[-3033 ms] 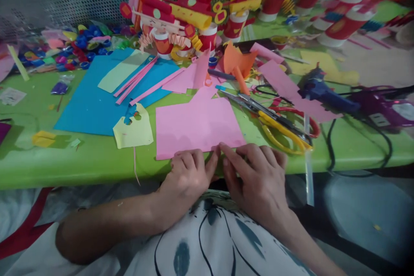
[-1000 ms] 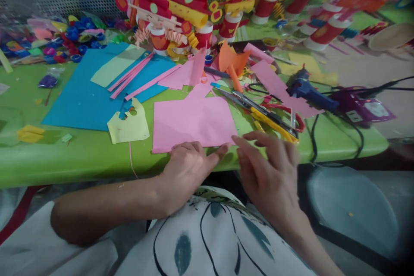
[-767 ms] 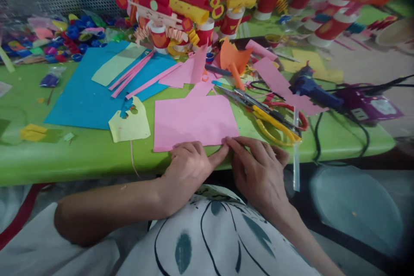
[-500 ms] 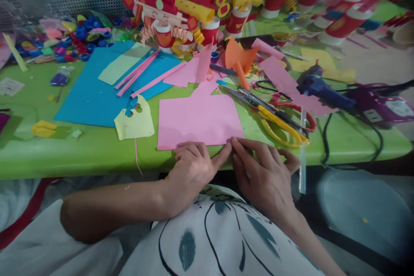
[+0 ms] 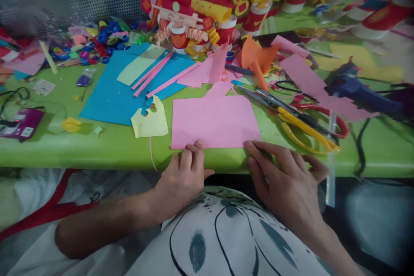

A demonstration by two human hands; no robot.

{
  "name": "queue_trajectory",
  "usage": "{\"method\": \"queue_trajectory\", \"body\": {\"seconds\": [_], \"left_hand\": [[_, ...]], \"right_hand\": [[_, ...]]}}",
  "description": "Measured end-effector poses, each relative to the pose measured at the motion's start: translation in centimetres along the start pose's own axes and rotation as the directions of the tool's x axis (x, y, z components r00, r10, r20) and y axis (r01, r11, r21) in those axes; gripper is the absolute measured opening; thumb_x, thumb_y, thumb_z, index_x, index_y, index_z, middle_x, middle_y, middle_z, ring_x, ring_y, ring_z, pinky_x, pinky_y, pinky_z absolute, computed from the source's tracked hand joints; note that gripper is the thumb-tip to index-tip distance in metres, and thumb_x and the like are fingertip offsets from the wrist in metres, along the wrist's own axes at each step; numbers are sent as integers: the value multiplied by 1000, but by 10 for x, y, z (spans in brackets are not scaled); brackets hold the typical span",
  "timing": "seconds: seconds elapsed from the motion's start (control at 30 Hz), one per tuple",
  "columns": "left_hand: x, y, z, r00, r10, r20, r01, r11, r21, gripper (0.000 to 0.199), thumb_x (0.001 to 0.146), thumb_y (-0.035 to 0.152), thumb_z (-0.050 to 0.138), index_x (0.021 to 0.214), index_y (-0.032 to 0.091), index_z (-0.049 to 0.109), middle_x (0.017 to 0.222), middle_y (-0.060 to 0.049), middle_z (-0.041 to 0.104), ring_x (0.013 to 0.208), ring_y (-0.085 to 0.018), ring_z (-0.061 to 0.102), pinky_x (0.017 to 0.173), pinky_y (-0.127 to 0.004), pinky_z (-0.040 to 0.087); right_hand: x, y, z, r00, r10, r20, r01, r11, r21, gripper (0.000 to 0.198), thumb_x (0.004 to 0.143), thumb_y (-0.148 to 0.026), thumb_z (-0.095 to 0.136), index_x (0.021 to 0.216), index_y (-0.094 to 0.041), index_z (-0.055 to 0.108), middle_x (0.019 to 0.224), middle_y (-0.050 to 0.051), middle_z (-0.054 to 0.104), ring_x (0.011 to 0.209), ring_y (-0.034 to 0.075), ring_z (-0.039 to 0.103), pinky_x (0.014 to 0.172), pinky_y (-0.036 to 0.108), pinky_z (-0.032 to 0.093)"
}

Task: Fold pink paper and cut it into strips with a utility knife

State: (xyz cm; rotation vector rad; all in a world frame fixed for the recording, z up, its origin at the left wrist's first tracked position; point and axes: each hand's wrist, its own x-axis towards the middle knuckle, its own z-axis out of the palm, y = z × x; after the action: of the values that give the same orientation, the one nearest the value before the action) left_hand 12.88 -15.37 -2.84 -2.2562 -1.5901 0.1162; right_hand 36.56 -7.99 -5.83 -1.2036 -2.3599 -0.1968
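A sheet of pink paper (image 5: pixel 215 120) lies flat at the table's front edge, with a narrow folded strip along its near side. My left hand (image 5: pixel 186 177) has its fingers curled together, tips pressing on that near edge left of the middle, and its thumb pointing right, off the paper. At the near right corner, the fingers of my right hand (image 5: pixel 284 177) are bent and closed on the paper. Just right of the sheet lie scissors (image 5: pixel 307 131) with yellow and red handles. A pale yellow paper cutout (image 5: pixel 150 120) sits to the left.
Blue paper (image 5: pixel 106 90) with pink strips lies behind on the left. A dark blue glue gun (image 5: pixel 359 86) rests at the right, near a clear glue stick (image 5: pixel 330 181) overhanging the edge. Red and yellow paper-cup figures (image 5: pixel 179 36) and colourful caps (image 5: pixel 100 41) stand at the back.
My left hand has drawn left along the near edge, its thumb and finger now away from the right corner. My right hand stays at that corner. The view has swung left.
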Motion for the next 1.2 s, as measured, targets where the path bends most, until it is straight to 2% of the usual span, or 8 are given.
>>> {"method": "queue_trajectory", "body": {"seconds": [0.17, 0.3, 0.43, 0.57, 0.77, 0.87, 1.0, 1.2], "left_hand": [[-16, -7, 2, 999, -20, -27, 24, 991, 133, 59, 115, 48, 53, 146, 1, 69, 123, -21, 78, 99, -26, 71, 82, -37, 62], [-27, -12, 7, 996, -66, -57, 75, 984, 165, 62, 114, 51, 54, 147, 1, 68, 128, -18, 80, 108, -26, 72, 95, -39, 62], [-37, -19, 6, 993, -75, -87, 92, 975, 204, 59, 114, 49, 56, 144, 1, 70, 128, -15, 82, 105, -23, 74, 95, -38, 62], [-41, -24, 2, 993, -70, -96, 88, 977, 197, 50, 113, 43, 61, 138, 2, 74, 128, -13, 83, 103, -21, 75, 97, -38, 59], [-32, -41, 7, 967, -110, -228, 105, 994, -36, 48, 113, 48, 57, 124, 7, 80, 128, -9, 84, 100, -22, 75, 102, -43, 53], [-28, -59, 12, 969, -138, -203, 84, 964, -253, 24, 111, 30, 61, 116, 15, 81, 123, -4, 85, 101, -21, 75, 114, -46, 47], [-27, -81, 19, 977, -173, -126, 89, 865, -494, 15, 109, 28, 67, 108, 24, 81, 116, 2, 85, 99, -17, 75, 122, -47, 42], [-29, -87, 27, 981, -145, -126, 59, 851, -522, 17, 109, 28, 67, 103, 31, 82, 110, 5, 85, 94, -14, 75, 130, -52, 36]], "right_hand": [[-3, 7, 5, 999, -31, -17, 31, 999, 8, 32, 103, -31, 68, 134, -25, 72, 122, 8, 79, 98, 25, 69, 88, 43, 40], [-7, 12, 13, 1000, -24, 6, 24, 999, 30, 43, 104, -38, 64, 145, -25, 67, 129, 11, 76, 102, 29, 69, 88, 45, 45], [-9, 15, 17, 999, -36, -39, 36, 999, 12, 48, 103, -37, 66, 150, -30, 65, 127, 8, 77, 95, 28, 66, 84, 44, 45], [-7, 13, 15, 999, -38, -30, 38, 999, 12, 43, 104, -39, 64, 145, -26, 67, 128, 10, 77, 96, 29, 67, 84, 45, 45], [2, 10, 11, 995, -75, -62, 75, 997, 1, 30, 104, -35, 66, 132, -25, 72, 118, 7, 79, 96, 25, 69, 86, 42, 44], [8, 15, 8, 988, -131, -85, 133, 991, 20, 23, 102, -32, 70, 123, -24, 75, 110, 6, 79, 93, 23, 69, 85, 40, 45], [9, 23, 4, 983, -166, -85, 173, 982, 82, 19, 103, -30, 68, 120, -25, 74, 107, 6, 78, 90, 22, 68, 87, 40, 46], [2, 29, 2, 975, -205, -89, 211, 975, 71, 21, 98, -19, 71, 117, -29, 74, 104, 3, 80, 86, 21, 70, 95, 43, 44]]}}
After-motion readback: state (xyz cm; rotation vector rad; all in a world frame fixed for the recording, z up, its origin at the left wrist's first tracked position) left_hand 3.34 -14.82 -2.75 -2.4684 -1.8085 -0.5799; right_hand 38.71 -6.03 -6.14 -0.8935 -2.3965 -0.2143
